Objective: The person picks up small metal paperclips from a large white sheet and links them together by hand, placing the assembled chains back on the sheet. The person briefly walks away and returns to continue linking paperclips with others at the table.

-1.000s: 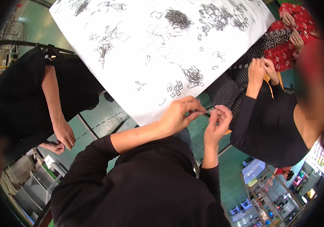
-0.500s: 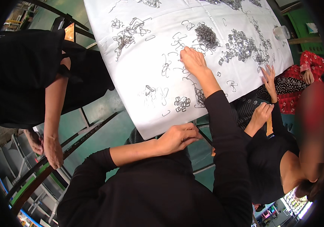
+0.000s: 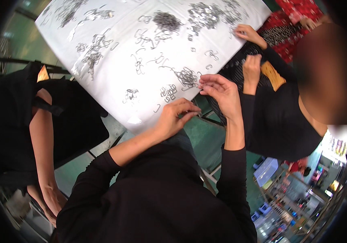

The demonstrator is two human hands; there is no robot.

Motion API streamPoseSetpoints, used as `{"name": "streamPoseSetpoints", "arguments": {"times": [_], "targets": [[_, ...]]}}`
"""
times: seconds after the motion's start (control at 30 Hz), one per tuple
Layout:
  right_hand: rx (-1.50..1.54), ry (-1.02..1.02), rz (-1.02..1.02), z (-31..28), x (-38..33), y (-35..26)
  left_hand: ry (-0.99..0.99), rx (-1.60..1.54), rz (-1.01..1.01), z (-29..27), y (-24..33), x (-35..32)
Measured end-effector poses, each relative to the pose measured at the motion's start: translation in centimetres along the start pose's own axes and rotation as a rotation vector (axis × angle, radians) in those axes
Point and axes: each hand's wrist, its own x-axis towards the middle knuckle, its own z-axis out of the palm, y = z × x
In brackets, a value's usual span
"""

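Note:
Just off the table's near edge, my left hand pinches a small metal piece between thumb and fingertips; its exact shape is too small to tell. Close by on the right, my right hand is raised with thumb and fingers closed on a thin wire hook, mostly hidden by the fingers. Beyond them on the white-covered table lie a tangled heap of wire hooks and a small group of metal loops. A lone hook lies nearer the edge.
Farther back are a dense pile of hooks, shiny metal loops and scattered hooks. On the right a co-worker's hand is close to my right arm. A person in black is at the left.
My right hand has come back from the hooks mid-table to beside my left hand, now pinching a hook. The view has turned, shifting the table up and left.

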Motion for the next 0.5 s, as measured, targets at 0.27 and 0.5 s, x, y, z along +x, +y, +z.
{"name": "streamPoseSetpoints", "arguments": {"times": [0.27, 0.5], "targets": [[0.019, 0.319, 0.052, 1.4, -8.4, 0.1, -0.052, -0.018, -0.006, 0.5, 0.3, 0.8], [-0.022, 0.366, 0.142, 1.3, -9.1, 1.7, -0.12, -0.024, -0.036, 0.7, 0.6, 1.3]]}}
